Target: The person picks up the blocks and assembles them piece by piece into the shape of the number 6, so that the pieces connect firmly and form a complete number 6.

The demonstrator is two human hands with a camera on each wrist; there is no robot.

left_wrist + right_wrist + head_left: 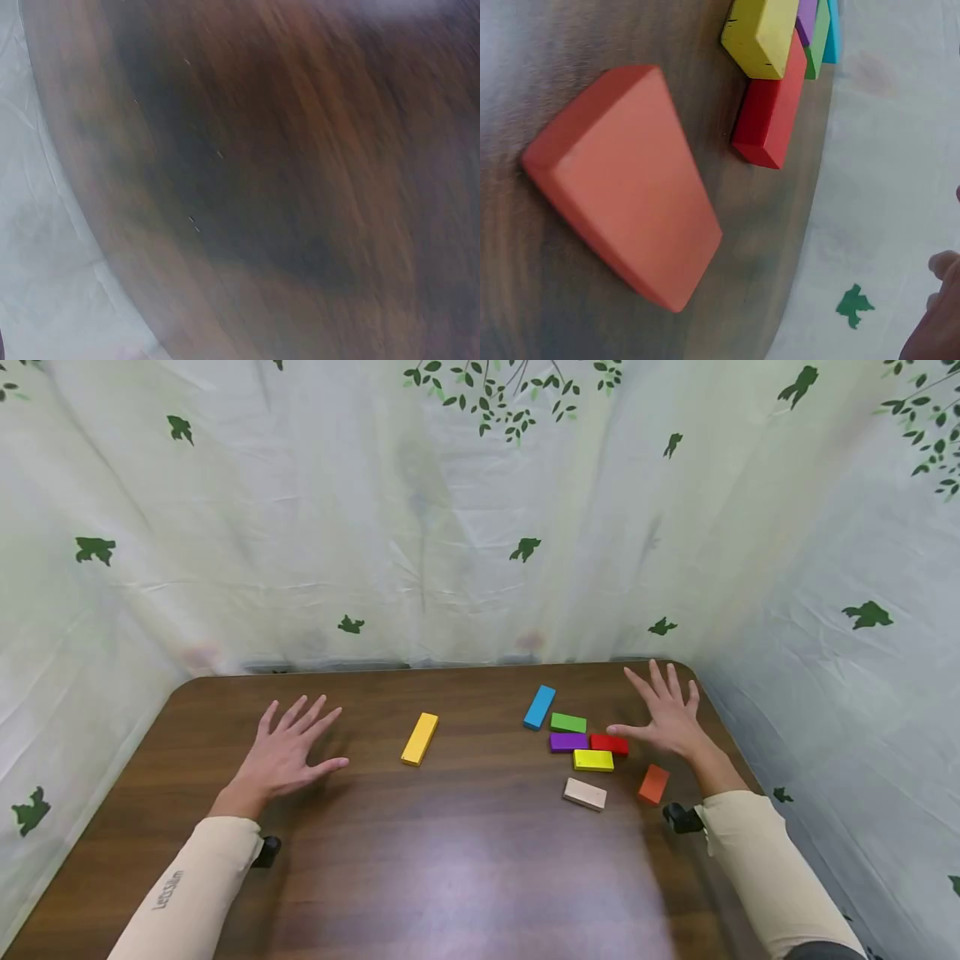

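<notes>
My left hand [283, 758] is spread over the left side of the table, fingers straight and holding nothing. Nearest to it lies an orange-yellow block [420, 739], apart to its right. On the right, my other hand [670, 718] hovers with fingers fanned out, its thumb tip close over the red block [609, 744]. Around that lie a purple block [568, 742], a green block [568, 722], a yellow block [593, 761] and a blue block [539, 707]. An orange block [630, 187] looms large in the right wrist view, near the wrist. A pale wooden block [585, 794] lies in front.
The brown wooden table [450, 877] has rounded far corners. A white curtain [300, 527] with green leaf prints hangs behind it and along both sides. Dark wrist cameras show at both cuffs. The left wrist view holds only table, shadow and curtain.
</notes>
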